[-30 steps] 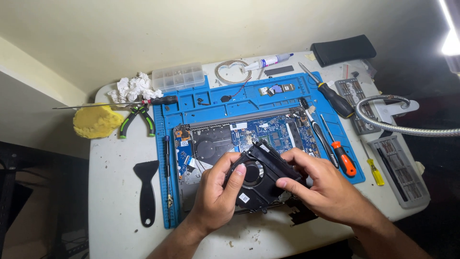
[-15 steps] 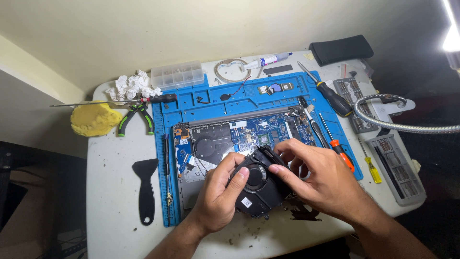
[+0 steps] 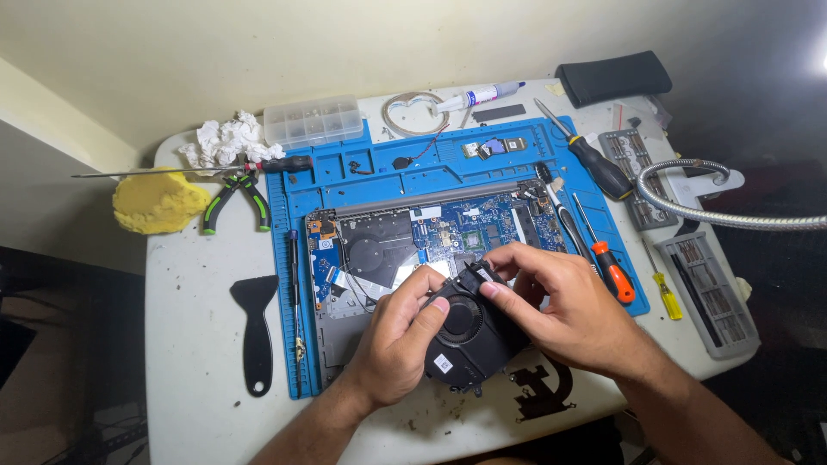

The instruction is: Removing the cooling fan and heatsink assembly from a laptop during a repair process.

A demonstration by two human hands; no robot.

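Both hands hold a black laptop cooling fan (image 3: 469,337) above the near part of an opened laptop base (image 3: 413,250). My left hand (image 3: 398,337) grips the fan's left side, thumb pressed on its top edge. My right hand (image 3: 560,306) clasps the fan's right side, with the forefinger laid across the round blade opening. The laptop's blue circuit board (image 3: 469,228) and a second black fan (image 3: 376,247) lie exposed on a blue work mat (image 3: 396,168).
Around the mat lie a black scraper (image 3: 255,331), green-handled pliers (image 3: 234,198), a yellow sponge (image 3: 155,202), crumpled tissue (image 3: 226,138), a clear parts box (image 3: 313,120), several screwdrivers (image 3: 603,250), a bit case (image 3: 711,293) and a flexible metal lamp neck (image 3: 732,215).
The fan has been lowered and turned flatter toward me, shifting slightly left. My right forefinger now lies over its blade opening, and my left thumb has moved onto its top edge.
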